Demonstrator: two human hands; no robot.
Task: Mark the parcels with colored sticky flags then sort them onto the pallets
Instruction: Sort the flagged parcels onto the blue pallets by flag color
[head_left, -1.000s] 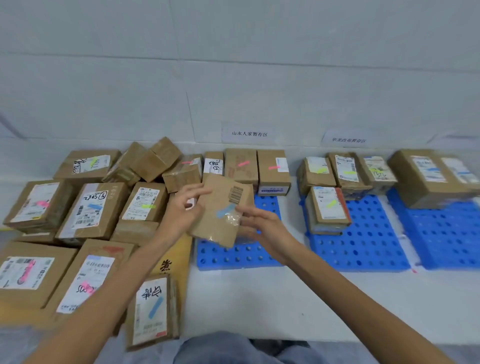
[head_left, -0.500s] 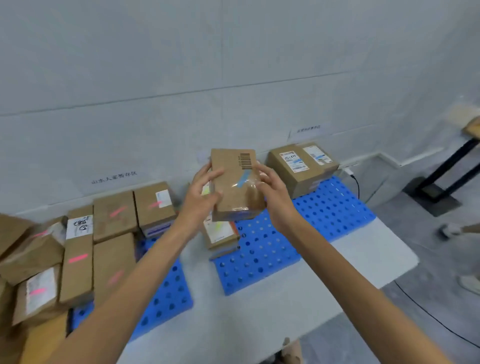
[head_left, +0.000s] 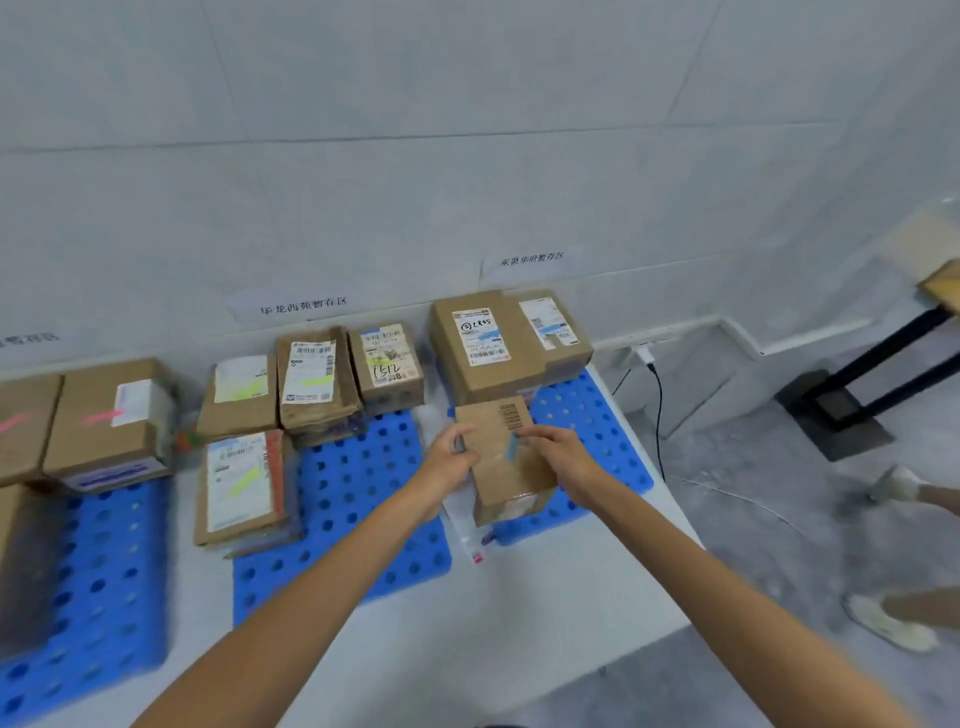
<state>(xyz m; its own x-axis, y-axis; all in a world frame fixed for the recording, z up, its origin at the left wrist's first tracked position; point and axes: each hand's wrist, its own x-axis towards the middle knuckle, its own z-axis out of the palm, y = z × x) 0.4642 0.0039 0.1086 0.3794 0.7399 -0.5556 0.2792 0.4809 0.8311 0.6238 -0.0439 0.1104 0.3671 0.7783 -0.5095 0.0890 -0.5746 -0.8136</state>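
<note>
parcel (head_left: 506, 475), blue flag (head_left: 511, 446) up, held over rightmost pallet (head_left: 597, 415), 6 o'clock of large box (head_left: 498, 348). left hand (head_left: 449, 460) grips 9 o'clock edge, right hand (head_left: 561, 457) 3 o'clock edge. lower flat, square beside box.

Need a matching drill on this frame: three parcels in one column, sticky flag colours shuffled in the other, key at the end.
Column 1
1. parcel held by the left hand and right hand
2. flat parcel at the front of the middle pallet
3. box with a white label, at the back of the left pallet

Column 2
A. pink flag
B. blue flag
C. yellow-green flag

Pairs: 1-B, 2-C, 3-A
</note>
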